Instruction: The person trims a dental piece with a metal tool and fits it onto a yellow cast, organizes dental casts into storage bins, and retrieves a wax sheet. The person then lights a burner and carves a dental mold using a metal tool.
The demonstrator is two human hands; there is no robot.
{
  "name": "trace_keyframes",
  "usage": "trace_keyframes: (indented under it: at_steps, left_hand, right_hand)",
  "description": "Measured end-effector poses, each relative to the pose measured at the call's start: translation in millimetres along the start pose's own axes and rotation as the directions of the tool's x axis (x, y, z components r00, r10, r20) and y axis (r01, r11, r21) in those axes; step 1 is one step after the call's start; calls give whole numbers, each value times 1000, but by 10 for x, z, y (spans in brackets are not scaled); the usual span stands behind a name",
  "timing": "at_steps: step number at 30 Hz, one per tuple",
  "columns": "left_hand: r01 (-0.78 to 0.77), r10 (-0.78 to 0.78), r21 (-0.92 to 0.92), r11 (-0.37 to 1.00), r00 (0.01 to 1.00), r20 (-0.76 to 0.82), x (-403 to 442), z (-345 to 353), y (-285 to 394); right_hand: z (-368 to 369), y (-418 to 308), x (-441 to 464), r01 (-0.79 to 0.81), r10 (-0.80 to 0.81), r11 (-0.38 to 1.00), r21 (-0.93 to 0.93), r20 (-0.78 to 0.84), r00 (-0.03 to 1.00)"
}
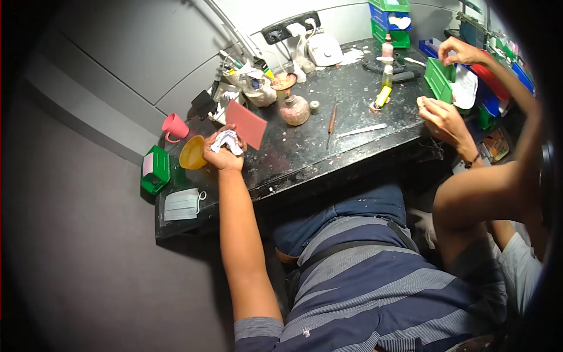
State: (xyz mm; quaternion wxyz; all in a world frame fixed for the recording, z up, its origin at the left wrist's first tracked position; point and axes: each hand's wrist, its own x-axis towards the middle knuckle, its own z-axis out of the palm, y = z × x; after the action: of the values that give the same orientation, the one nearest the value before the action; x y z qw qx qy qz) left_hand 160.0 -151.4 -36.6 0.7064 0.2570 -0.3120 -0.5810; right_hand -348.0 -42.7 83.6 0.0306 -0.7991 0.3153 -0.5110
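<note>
My left hand point(223, 161) is closed around a white plaster dental cast point(227, 141) in its palm. A flat pink wax sheet point(246, 124) stands up beside the fingers, its lower left corner at my thumb and fingertips. Just left of this hand is a yellow bowl point(192, 154). A round alcohol burner point(294, 110) stands to the right of the sheet, and a small white cap point(314, 107) lies by it. My right hand is not in view.
At right, a co-worker's two hands point(443, 117) hold a green bin point(438, 80). A wax knife point(332, 124), a white strip point(362, 130), a yellow lighter point(383, 97) and bottles lie across the black bench. A pink mug point(175, 127) and face mask point(182, 205) are left.
</note>
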Motion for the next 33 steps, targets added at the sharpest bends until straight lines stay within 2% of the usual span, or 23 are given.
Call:
trace_keyframes:
  at_steps: [1, 2, 3, 4, 5, 6, 7, 8, 9, 11, 13, 15, 17, 19, 21, 23, 24, 26, 29, 30, 31, 33]
  left_hand:
    - [16, -16, -6, 1000, 1000, 20, 18, -35, -11]
    - [12, -12, -1, 1000, 999, 37, 19, -38, -20]
    - [15, -14, -8, 1000, 999, 36, 10, -16, -19]
    - [23, -23, 1, 1000, 998, 59, 12, -25, -12]
    - [32, -33, 12, 999, 996, 82, 11, -41, -9]
    - [29, -30, 19, 999, 996, 85, -5, -32, -10]
    - [37, -37, 11, 999, 998, 58, -33, 25, -5]
    - [23, -24, 22, 999, 1000, 16, -62, 89, -19]
    - [9, -8, 31, 999, 1000, -10, -62, 138, -24]
    - [2, 0, 55, 999, 999, -47, -63, 165, -45]
    - [14, -13, 66, 998, 1000, -25, -76, 188, -41]
    - [5, -2, 90, 996, 999, -38, -76, 186, -48]
    - [38, -40, 97, 995, 999, 23, -76, 124, -42]
    - [37, -42, 94, 995, 998, 48, -57, 112, -52]
    - [26, -30, 55, 998, 997, 69, -64, 115, -52]
    - [-5, 2, 56, 998, 998, 60, -37, 110, -77]
    - [8, -11, 55, 998, 999, 49, -42, 80, -103]
    - [17, -17, 92, 996, 1000, -7, -94, 155, -77]
    - [48, -47, 46, 998, 998, -29, -92, 165, -82]
    - [36, -35, 30, 999, 999, -31, -73, 181, -82]
    - [34, -33, 19, 999, 999, -24, -80, 175, -88]
    - [33, -34, -11, 999, 999, -29, -102, 159, -118]
  right_hand:
    - [-28, 388, -131, 121, -56, 900, -418, 164, 985]
    - [-21, 829, -312, 424, -114, 555, -716, 440, 891]
    - [-29, 1222, -482, 656, -114, 252, -712, 651, 750]
    - [-48, 1562, -618, 752, -114, 170, -637, 745, 657]
    - [-212, 1946, -820, 721, -280, 324, -612, 666, 691]
    - [-427, 2649, -293, 645, -113, 618, -450, 761, 639]
    - [-624, 3306, 231, 360, 65, 880, -312, 828, 558]
    - [-789, 3895, 740, 27, 234, 961, -277, 858, 457]
    - [-633, 2781, 926, 184, 401, 840, -511, 812, 424]
    - [-611, 2783, 940, 248, 463, 786, -567, 804, 373]
    - [-514, 2815, 914, 322, 413, 784, -530, 834, 367]
    - [-467, 2813, 901, 340, 497, 727, -597, 798, 340]
    - [-437, 2888, 882, 271, 479, 780, -564, 817, 322]
    - [-434, 2917, 834, 283, 415, 817, -502, 853, 315]
    - [-410, 3058, 751, 292, 247, 876, -384, 877, 412]
    - [-416, 3119, 753, 252, 392, 831, -496, 844, 366]
    - [-492, 3419, 704, 314, 344, 823, -473, 855, 388]
    - [-484, 3155, 853, 392, 290, 798, -457, 862, 416]
    - [-570, 2969, 959, 330, 280, 828, -454, 844, 458]
    - [-622, 2761, 1035, 382, 228, 806, -452, 833, 504]
    - [-692, 2724, 1121, 313, 315, 792, -524, 790, 527]
    - [-885, 2500, 1231, 317, 134, 816, -483, 691, 711]
